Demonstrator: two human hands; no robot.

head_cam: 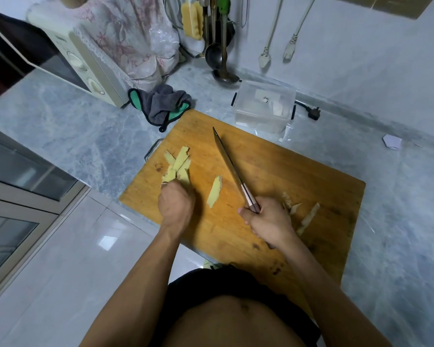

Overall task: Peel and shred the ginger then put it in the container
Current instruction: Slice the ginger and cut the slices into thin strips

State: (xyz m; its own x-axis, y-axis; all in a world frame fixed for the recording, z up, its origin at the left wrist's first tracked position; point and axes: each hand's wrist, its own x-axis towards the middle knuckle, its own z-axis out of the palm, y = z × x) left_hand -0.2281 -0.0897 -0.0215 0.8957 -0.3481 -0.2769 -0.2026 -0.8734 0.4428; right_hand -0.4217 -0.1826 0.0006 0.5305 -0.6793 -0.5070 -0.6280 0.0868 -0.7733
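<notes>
On the wooden cutting board (pixel 273 171) lie several pale yellow ginger slices (pixel 177 162) in a loose pile at the left. My left hand (pixel 176 204) has its fingers curled down onto the near end of that pile. One single ginger slice (pixel 214 191) lies apart in the middle. My right hand (pixel 266 219) grips the handle of a long knife (pixel 227 161), whose blade points away across the board. Brownish ginger peels (pixel 303 216) lie to the right of that hand. A clear plastic container (pixel 263 106) stands beyond the board's far edge.
A grey and green cloth (pixel 161 106) lies left of the board's far corner, beside a cream microwave (pixel 68 58). Ladles (pixel 218 58) hang at the back wall. A black plug (pixel 313 112) lies right of the container. The board overhangs the counter's front edge.
</notes>
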